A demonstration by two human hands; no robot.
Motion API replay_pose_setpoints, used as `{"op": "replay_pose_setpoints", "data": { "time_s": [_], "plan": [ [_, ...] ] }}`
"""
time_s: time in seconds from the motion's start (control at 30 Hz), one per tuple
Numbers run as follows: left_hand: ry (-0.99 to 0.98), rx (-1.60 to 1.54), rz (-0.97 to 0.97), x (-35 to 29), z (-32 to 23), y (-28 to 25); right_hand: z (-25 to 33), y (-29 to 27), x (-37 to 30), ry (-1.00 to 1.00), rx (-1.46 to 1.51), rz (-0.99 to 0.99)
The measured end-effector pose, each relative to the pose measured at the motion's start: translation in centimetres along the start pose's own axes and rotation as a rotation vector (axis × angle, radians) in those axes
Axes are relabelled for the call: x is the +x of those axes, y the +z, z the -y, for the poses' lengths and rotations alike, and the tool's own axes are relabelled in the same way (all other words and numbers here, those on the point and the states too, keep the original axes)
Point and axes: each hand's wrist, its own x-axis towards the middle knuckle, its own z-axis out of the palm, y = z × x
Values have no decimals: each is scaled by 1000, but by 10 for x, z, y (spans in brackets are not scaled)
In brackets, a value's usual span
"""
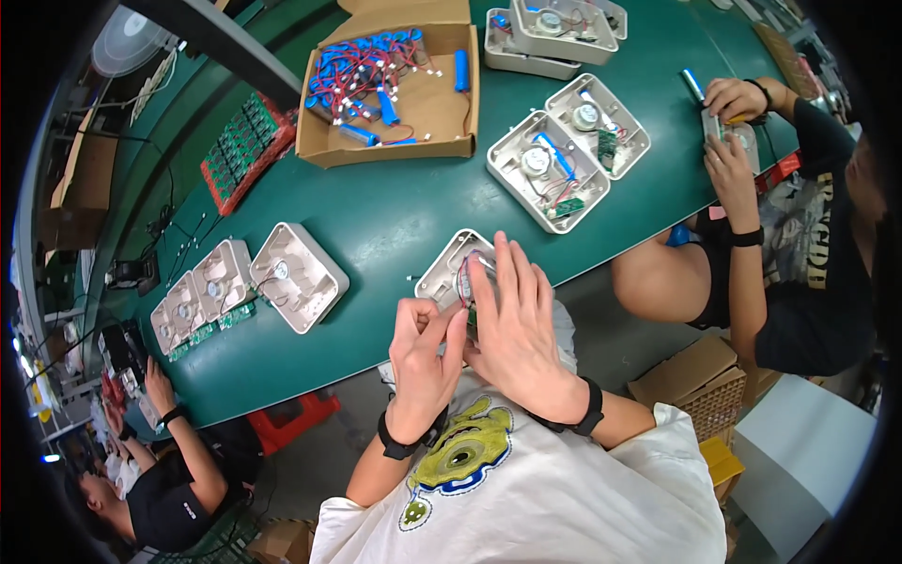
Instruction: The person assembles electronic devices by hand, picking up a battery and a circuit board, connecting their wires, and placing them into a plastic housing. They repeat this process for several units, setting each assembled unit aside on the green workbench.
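Observation:
A light grey plastic housing (439, 279) lies at the table's near edge, partly covered by my hands. Inside it thin wires (461, 287) and a bit of green circuit board (472, 318) show beside my fingers. My left hand (421, 355) is closed in a pinch at the housing's near side, by the wires; what its fingertips grip is hidden. Stretched over the housing's right part, my right hand (522, 334) has long, straight fingers, the index finger pointing down into the housing. The palm hides much of the inside.
A cardboard box (413, 153) holds blue battery cells with wires. Opened housings (615, 167) with speakers and boards lie beyond; more housings (299, 277) stand left. Green boards (246, 141) fill a red tray. Co-workers sit at right (742, 188) and far left (174, 451).

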Motion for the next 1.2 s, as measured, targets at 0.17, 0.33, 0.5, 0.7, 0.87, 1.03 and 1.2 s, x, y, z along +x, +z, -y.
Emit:
{"op": "replay_pose_setpoints", "data": {
  "time_s": [0.17, 0.33, 0.5, 0.7, 0.87, 1.03, 1.2],
  "plan": [
    [38, 25, 54, 1, -3, -4, -14, -15, 13, -73, -56, -31],
    [132, 212, -127, 4, 7, -37, -35, -25, 32, -54, -136, -169],
    [65, 388, -448, 8, 47, -93, -53, -22, 48, 16, -154, -238],
    [-202, 486, -629, 0, 90, -120, -84, -29, 65, 70, -271, -295],
    [-424, 204, -567, -13, 126, -111, -121, -40, 86, 25, -355, -325],
    [-459, 48, -460, -2, 137, -104, -134, -60, 96, 39, -412, -347],
    [-468, -25, -339, 2, 115, -87, -60, -64, 76, -143, -21, -397]
  ]
}}
